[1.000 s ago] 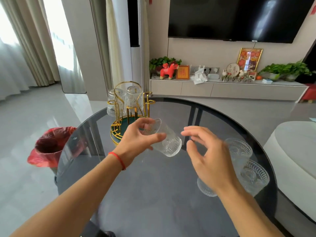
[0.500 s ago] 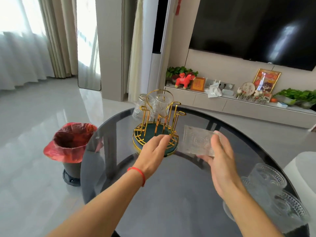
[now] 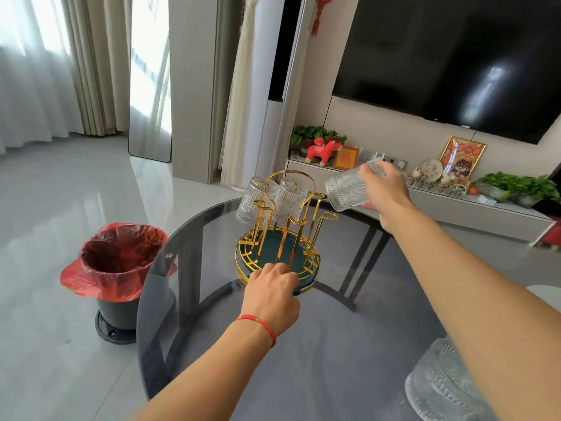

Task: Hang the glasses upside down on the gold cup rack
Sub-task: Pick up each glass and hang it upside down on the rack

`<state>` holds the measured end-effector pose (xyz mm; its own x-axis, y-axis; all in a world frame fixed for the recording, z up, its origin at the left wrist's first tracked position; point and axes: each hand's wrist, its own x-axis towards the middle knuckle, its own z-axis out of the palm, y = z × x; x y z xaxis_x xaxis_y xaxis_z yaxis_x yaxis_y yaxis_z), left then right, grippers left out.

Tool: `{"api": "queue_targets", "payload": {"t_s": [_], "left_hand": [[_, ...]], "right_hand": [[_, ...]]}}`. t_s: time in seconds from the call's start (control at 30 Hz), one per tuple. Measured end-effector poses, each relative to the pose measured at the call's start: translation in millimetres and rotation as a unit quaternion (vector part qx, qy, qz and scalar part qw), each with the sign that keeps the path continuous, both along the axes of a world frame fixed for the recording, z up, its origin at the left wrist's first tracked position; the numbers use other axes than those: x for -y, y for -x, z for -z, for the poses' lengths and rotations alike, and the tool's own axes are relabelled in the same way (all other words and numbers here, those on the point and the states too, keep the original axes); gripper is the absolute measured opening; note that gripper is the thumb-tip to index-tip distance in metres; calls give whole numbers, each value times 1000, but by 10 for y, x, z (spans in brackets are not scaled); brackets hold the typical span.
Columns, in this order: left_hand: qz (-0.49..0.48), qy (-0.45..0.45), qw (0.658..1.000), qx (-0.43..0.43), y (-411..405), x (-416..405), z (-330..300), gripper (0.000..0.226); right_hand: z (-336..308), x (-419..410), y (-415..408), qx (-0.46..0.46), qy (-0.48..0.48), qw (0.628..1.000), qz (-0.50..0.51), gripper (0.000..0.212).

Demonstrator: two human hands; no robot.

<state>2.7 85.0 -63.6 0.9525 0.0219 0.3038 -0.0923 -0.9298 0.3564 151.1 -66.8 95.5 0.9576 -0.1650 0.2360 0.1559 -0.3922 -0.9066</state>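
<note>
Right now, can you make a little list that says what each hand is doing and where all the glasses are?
left hand: resting on the near rim of the gold cup rack
right hand: holding a tilted glass above the rack's right side
hung glasses: two, upside down on the far pegs
waiting glasses: near right edge of the glass table
bin: floor, left of table

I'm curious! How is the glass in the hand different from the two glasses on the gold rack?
The held glass lies tilted sideways in the right hand, above the rack; the hung glasses sit on its prongs, bottoms up. The held one is off the rack. All are clear and patterned.
</note>
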Motion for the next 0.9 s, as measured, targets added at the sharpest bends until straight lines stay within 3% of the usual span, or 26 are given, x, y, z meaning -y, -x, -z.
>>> {"api": "queue_targets", "payload": {"t_s": [0.27,0.5,0.7,0.9], "left_hand": [[-11,-2,1000,-10,-11,-31,28,33],[-11,-17,999,-26,-25,7,-3,33],[-6,-19,999,-38,-36,-1,-3,35],[-6,-15,999,-39,-48,-4,14,34]], "right_hand": [[140,-254,-292,-46,70,996,-40,57],[275,-283,-327,32,202,976,-80,61],[392,-386,-277,14,287,950,-121,75],[483,-419,-294,-5,288,949,-132,76]]}}
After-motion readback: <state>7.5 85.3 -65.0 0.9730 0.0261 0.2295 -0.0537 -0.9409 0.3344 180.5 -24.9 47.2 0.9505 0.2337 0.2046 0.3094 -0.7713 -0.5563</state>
